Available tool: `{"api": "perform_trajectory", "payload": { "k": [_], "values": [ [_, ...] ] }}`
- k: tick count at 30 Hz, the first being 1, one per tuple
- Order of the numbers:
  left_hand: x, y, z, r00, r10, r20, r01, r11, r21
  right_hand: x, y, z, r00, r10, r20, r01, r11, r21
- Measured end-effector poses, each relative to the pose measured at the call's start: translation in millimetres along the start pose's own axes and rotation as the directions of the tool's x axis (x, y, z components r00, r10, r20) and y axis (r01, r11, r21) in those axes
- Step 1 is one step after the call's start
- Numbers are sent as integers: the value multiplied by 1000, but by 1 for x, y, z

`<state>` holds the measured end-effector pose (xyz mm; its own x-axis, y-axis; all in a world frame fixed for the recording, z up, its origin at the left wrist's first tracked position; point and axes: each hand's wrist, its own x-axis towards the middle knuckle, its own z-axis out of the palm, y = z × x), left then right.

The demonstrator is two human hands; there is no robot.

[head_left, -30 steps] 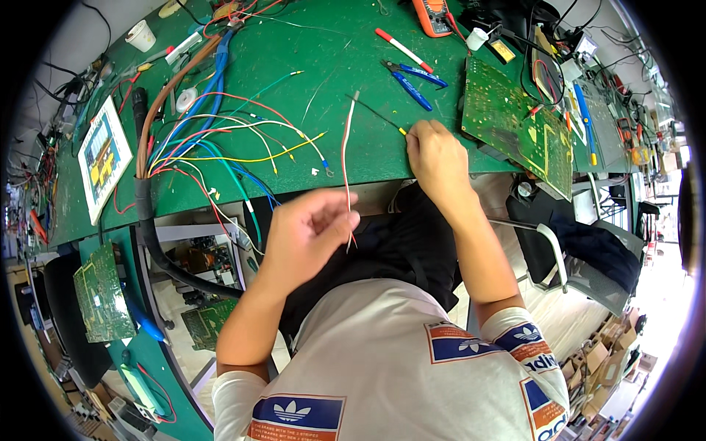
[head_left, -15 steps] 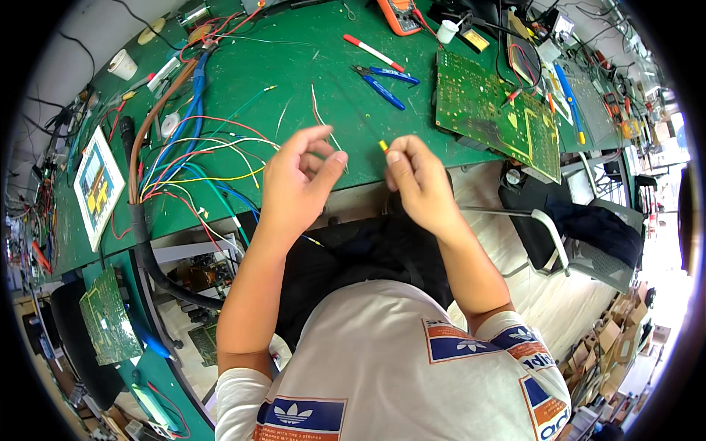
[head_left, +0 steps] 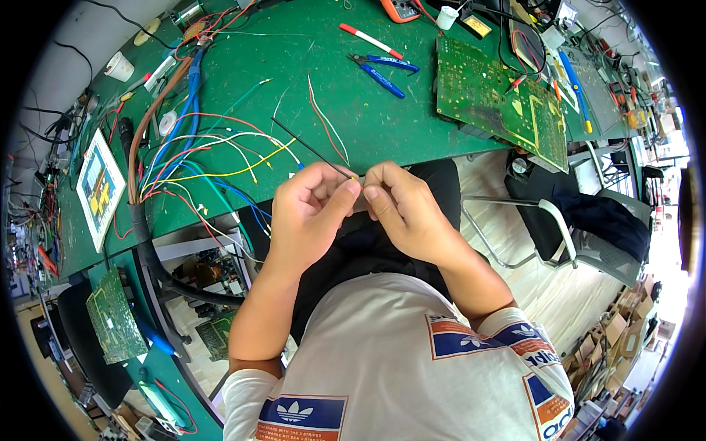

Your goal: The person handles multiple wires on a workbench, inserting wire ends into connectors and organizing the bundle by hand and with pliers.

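My left hand (head_left: 309,213) and my right hand (head_left: 401,209) meet at the bench's front edge, both closed around the yellow-tipped end of a black wire (head_left: 309,149), whose other end angles up and left. A tiny red bit shows between my fingertips. A red-and-white wire pair (head_left: 321,110) lies on the green bench (head_left: 368,125) just beyond them. Left of my hands, a black-sleeved cable bundle (head_left: 136,213) fans out into many coloured wires.
Blue cutters (head_left: 382,77), a red-capped white pen (head_left: 368,40) and a meter (head_left: 399,9) lie farther back. A large circuit board (head_left: 500,110) sits right, a white pictured card (head_left: 101,191) left. A chair (head_left: 596,246) stands at the right.
My hands have come together at the wire's yellow end, the black wire now angling leftward. My left hand has left the red-and-white wire, which now lies on the bench.
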<state>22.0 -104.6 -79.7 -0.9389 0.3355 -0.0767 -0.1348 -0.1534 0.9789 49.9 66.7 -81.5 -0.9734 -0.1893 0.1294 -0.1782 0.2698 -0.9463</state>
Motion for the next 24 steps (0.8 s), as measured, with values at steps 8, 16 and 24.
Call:
{"api": "perform_trajectory", "payload": {
  "k": [8,16,24],
  "values": [
    [-1,5,-10,984,63,-168,-75,995,-64,-5,-7,0,999,-50,17,52,990,-135],
    [4,14,-38,955,123,-269,-165,977,-137,-13,-2,-5,998,-57,35,63,976,-206],
    [5,24,-73,925,212,-315,-243,968,-62,-26,10,-23,998,22,-60,-37,969,-244]
  ]
}}
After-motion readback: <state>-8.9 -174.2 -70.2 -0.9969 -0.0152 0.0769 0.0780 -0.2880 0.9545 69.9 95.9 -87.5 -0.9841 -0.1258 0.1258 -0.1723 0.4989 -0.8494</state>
